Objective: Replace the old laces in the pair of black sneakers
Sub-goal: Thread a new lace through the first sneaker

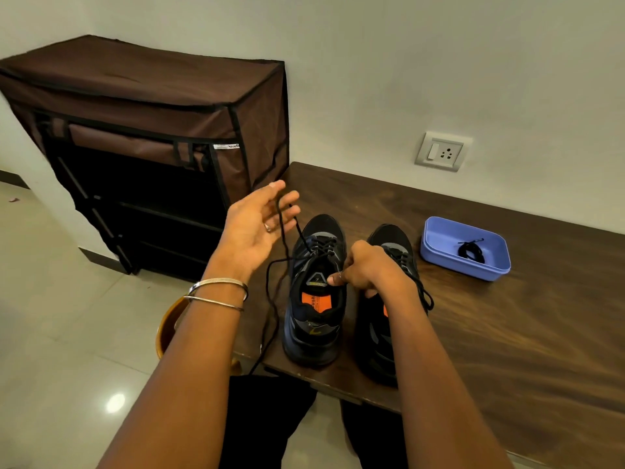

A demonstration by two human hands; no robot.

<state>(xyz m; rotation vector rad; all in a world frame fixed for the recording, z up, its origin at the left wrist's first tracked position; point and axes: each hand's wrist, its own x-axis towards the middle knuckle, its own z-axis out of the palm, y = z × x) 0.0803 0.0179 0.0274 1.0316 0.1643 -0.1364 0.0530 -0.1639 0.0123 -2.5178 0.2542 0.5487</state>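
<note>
1. Two black sneakers stand side by side on the near left part of the dark wooden counter [490, 333], heels toward the person and toes toward the wall.
2. The left sneaker [316, 299] shows an orange insole label and has a lace partly threaded through its far eyelets.
3. The left hand [260, 225] is raised above and to the left of that sneaker, palm turned inward, fingers straight and spread; the black lace [275, 299] runs over its fingers, but the fingers do not curl around it.
4. From that hand the lace loops down past the counter's left edge and hangs toward the floor.
5. The right hand [363, 269] rests between the two sneakers, fingers curled, thumb and forefinger pinching at the left sneaker's tongue or lace by the opening; which of the two I cannot tell.
6. The right sneaker [389, 319] is partly hidden by the right forearm; its lace is tied and a loop hangs on its right side.
7. A blue tray [436, 245] sits to the far right of the sneakers, well apart, holding a coiled black lace [470, 252].
8. A brown fabric shoe rack [152, 147] stands left of the counter against the wall.
</note>
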